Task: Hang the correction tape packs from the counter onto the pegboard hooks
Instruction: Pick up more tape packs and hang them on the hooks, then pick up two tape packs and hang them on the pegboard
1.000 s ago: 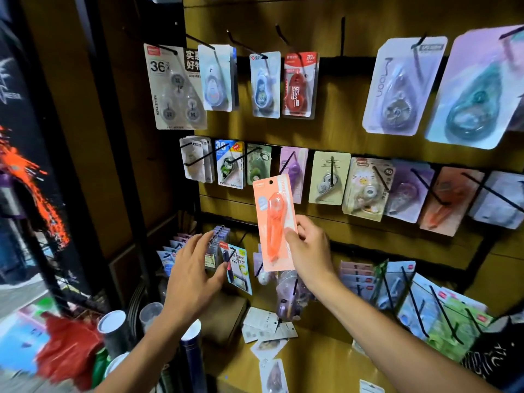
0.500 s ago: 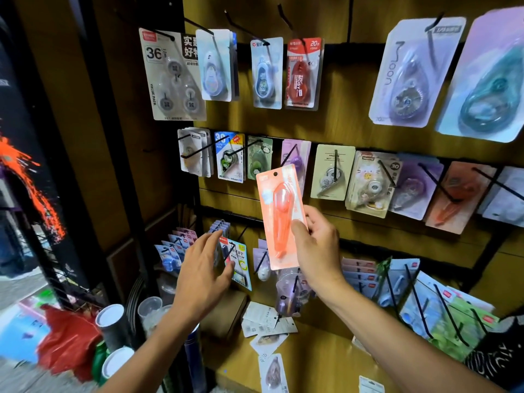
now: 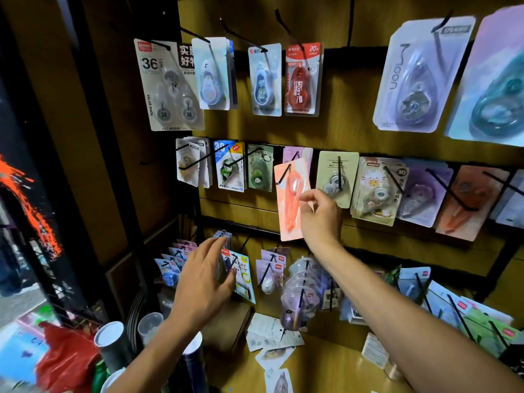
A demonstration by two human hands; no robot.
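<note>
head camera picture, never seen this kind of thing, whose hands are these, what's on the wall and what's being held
The picture comes from a camera worn on a person's head, looking forward and down, so both hands are that person's own. The wall carries hooks hung with carded correction tape packs. The right hand touches an orange pack whose top is on a hook in the middle row; whether it grips the pack is unclear. The left hand is spread open, holding nothing, near the lower packs. More packs lie loose on the counter.
</note>
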